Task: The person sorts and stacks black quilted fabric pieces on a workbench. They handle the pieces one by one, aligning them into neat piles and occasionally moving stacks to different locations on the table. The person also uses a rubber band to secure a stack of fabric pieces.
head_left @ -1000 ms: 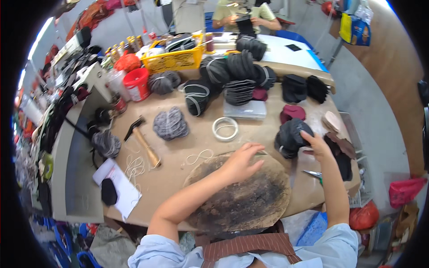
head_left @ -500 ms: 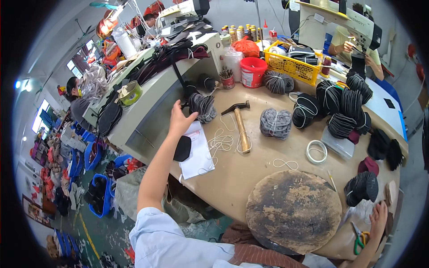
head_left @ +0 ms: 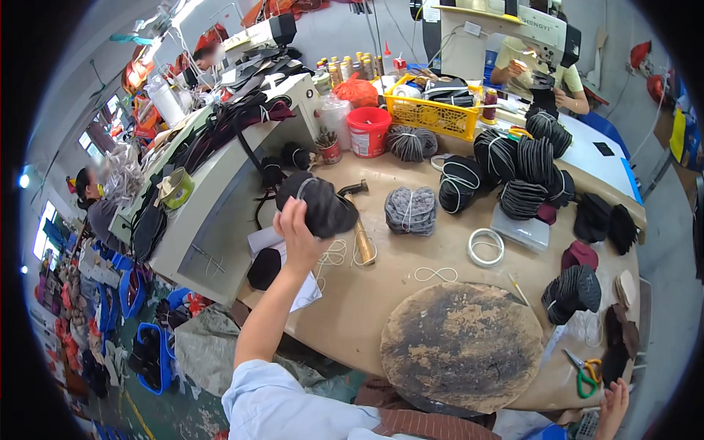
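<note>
My left hand [head_left: 295,236] grips a dark bundle of stacked fabric pieces [head_left: 320,207], lifted over the far left of the table and slightly blurred. Behind it a hammer [head_left: 362,238] is partly covered. White papers [head_left: 304,293] and a flat black fabric piece [head_left: 264,269] lie below the wrist. At the lower right edge my right hand [head_left: 614,402] holds nothing, its fingers apart. Closest to it are pliers-like cutters with green and orange handles [head_left: 587,374]. A worn round wooden block [head_left: 462,348] sits at the table's near side.
A grey tied bundle [head_left: 411,211] stands mid-table. Several dark bundles [head_left: 522,199] crowd the right, near a white ring roll [head_left: 485,248]. A red bucket [head_left: 369,133] and yellow basket [head_left: 433,116] line the back. A person's hand [head_left: 519,67] works at a sewing machine.
My left hand has closed on the dark bundle and raised it off the table. My right hand has drawn back toward the lower edge. The view has shifted.
</note>
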Motion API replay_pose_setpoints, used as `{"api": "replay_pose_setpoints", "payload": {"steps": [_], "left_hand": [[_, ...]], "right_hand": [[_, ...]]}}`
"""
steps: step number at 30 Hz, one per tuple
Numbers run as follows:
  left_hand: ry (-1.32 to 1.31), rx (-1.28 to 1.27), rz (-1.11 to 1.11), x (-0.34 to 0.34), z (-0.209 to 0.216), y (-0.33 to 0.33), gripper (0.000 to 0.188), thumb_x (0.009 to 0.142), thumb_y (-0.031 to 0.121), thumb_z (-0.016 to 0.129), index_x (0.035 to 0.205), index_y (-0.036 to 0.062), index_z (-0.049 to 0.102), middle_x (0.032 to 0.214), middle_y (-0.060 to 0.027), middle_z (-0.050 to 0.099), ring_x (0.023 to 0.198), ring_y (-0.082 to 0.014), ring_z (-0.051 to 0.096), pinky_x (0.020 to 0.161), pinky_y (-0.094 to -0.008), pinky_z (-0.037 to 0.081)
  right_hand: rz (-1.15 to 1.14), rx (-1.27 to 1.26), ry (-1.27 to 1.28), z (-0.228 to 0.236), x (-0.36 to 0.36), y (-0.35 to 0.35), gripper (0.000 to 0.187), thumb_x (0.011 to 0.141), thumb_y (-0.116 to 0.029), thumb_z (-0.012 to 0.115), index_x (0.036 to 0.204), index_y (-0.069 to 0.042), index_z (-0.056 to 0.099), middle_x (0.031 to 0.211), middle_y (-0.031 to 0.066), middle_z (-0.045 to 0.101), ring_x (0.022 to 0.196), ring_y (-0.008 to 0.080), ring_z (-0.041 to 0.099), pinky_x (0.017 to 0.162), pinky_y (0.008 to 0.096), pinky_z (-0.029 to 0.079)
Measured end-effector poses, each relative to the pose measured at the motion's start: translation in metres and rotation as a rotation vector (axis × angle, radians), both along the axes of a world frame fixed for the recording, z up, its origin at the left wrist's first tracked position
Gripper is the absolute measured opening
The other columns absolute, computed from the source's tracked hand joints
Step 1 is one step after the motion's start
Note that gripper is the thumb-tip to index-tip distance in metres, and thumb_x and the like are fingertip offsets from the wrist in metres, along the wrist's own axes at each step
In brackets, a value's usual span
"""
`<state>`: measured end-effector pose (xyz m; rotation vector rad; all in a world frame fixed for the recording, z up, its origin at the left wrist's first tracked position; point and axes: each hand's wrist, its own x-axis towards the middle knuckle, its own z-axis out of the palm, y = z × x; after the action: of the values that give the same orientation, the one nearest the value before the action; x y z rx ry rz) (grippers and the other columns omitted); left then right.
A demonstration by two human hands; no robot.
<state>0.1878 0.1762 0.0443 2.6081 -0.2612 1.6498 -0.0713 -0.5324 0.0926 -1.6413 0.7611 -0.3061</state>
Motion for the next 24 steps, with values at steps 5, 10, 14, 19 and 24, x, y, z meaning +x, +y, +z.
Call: {"api": "replay_pose_setpoints", "payload": {"steps": [5, 10, 14, 19, 24], "left_hand": [[0.196, 0.337, -0.029, -0.072, -0.027, -0.104, 0.046, 0.082, 0.015, 0.057, 0.128, 0.0157, 0.05, 0.128, -0.0121, 0.044, 0.124, -0.0289, 0.042, 0.109, -0.0541, 0.012], [0.457, 0.362, -0.13, -0.075, -0.05, -0.137, 0.055, 0.081, 0.016, 0.056, 0.134, 0.0259, 0.047, 0.141, -0.0221, 0.031, 0.132, -0.034, 0.031, 0.105, -0.0591, 0.019], [0.458, 0.345, -0.112, -0.068, -0.052, -0.141, 0.051, 0.079, 0.018, 0.059, 0.129, 0.0276, 0.052, 0.14, -0.0159, 0.038, 0.13, -0.0294, 0.034, 0.102, -0.0519, 0.021], [0.312, 0.209, -0.201, -0.063, -0.061, -0.145, 0.042, 0.074, 0.014, 0.063, 0.114, 0.0279, 0.062, 0.131, -0.007, 0.043, 0.118, -0.0235, 0.041, 0.093, -0.0388, 0.025], [0.3, 0.106, -0.214, -0.047, -0.067, -0.176, 0.033, 0.075, 0.01, 0.064, 0.104, 0.026, 0.066, 0.121, -0.0051, 0.047, 0.111, -0.0252, 0.043, 0.09, -0.0386, 0.028]], "right_hand": [[0.034, -0.005, -0.013, -0.04, 0.004, -0.017, 0.037, 0.095, -0.03, 0.054, 0.128, -0.013, 0.05, 0.116, 0.0023, 0.056, 0.093, 0.0107, 0.054, 0.075, 0.0228, 0.042], [0.33, 0.026, -0.045, -0.038, 0.04, 0.024, 0.029, 0.096, -0.024, 0.054, 0.12, -0.008, 0.053, 0.102, 0.0009, 0.059, 0.086, 0.0069, 0.055, 0.071, 0.0202, 0.044], [0.294, 0.009, -0.012, -0.043, 0.032, 0.023, 0.025, 0.096, -0.023, 0.054, 0.116, -0.007, 0.055, 0.099, 0.0011, 0.06, 0.085, 0.0059, 0.055, 0.069, 0.0185, 0.044], [0.235, -0.003, 0.074, -0.059, 0.02, 0.024, 0.025, 0.096, -0.023, 0.053, 0.116, -0.008, 0.055, 0.099, 0.0007, 0.06, 0.085, 0.0057, 0.056, 0.069, 0.0184, 0.044], [0.25, -0.045, 0.102, -0.047, 0.022, 0.035, 0.025, 0.095, -0.023, 0.055, 0.114, -0.008, 0.056, 0.1, 0.0011, 0.062, 0.087, 0.0075, 0.057, 0.072, 0.0211, 0.045]]}}
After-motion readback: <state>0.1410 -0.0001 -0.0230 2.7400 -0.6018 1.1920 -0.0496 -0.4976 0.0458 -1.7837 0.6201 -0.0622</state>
